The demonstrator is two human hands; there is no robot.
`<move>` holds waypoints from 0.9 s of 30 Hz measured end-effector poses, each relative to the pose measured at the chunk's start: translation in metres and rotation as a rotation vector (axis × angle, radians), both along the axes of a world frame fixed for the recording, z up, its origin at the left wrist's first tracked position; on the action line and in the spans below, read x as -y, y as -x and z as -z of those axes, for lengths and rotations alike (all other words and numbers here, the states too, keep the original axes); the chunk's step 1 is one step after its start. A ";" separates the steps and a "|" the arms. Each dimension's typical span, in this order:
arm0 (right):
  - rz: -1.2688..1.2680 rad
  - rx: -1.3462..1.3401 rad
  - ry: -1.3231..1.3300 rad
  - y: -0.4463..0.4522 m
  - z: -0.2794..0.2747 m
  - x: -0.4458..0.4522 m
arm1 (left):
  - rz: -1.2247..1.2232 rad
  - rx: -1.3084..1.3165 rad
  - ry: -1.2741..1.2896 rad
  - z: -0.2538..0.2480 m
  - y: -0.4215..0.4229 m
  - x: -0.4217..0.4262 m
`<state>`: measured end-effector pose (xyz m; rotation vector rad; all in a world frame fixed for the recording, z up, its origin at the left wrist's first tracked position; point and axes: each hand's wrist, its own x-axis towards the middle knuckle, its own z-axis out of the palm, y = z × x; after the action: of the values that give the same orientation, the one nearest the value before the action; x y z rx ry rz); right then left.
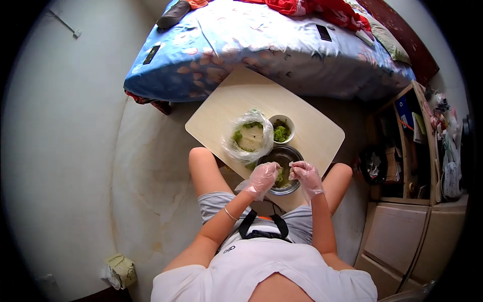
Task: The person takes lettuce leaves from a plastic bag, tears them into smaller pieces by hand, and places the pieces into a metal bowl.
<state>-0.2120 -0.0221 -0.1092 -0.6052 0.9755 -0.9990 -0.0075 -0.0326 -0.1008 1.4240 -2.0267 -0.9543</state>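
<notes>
Both my hands wear clear plastic gloves above a metal bowl (301, 160) on the low table. My left hand (261, 178), at the bowl's left rim, is closed on a piece of leafy green (279, 176) that hangs over the bowl. At the right rim, my right hand (306, 177) has its fingers pinched; a small pale bit shows at the tips, too small to name. Behind the metal bowl stands a white bowl (291, 124) holding more greens (280, 134). An open clear plastic bag (232, 147) lies to its left, with green leaves around its inside.
The light wooden table (312, 121) stands between my knees and touches the bed (236, 65). Two phones, one of them a black phone (323, 32), lie on the bed. A wooden shelf (402, 131) full of items is at right. A bin (121, 271) stands lower left.
</notes>
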 end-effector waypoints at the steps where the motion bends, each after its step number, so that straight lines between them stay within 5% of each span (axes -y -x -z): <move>1: -0.025 -0.019 0.008 0.001 -0.001 0.000 | 0.015 0.023 0.001 0.001 0.000 0.001; 16: 0.067 0.283 0.007 0.004 -0.008 -0.012 | 0.062 0.100 0.063 -0.014 0.006 -0.007; 27: 0.128 -0.139 0.396 -0.016 -0.102 0.095 | 0.052 -0.083 0.116 -0.045 -0.007 -0.024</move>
<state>-0.1958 -0.1173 -0.0069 -0.9599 0.9529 -1.2912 -0.0004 -0.0089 -0.0556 1.2558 -2.0320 -0.8867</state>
